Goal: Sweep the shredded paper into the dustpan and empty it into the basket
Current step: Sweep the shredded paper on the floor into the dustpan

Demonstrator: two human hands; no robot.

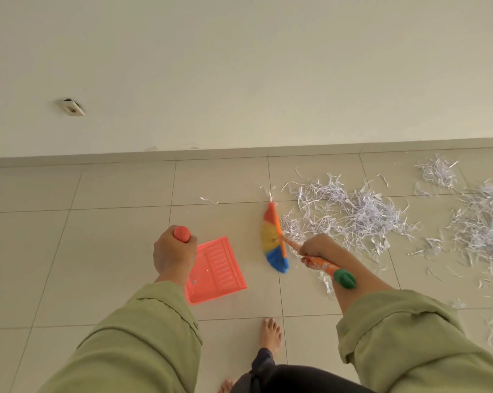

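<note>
Nothing here carries writing I can read. The left hand (173,252) is fisted around the dustpan's handle (182,234), with the coral dustpan (216,272) lying flat on the tiled floor (97,251). Beside it, the right hand (317,249) grips the orange shaft of a small broom (275,239), its rainbow bristles meeting the edge of the shredded paper (367,214) strewn rightward.

You have the coral dustpan (215,270) flat on the floor at centre; white shredded paper (381,217) sprawls across the right
</note>
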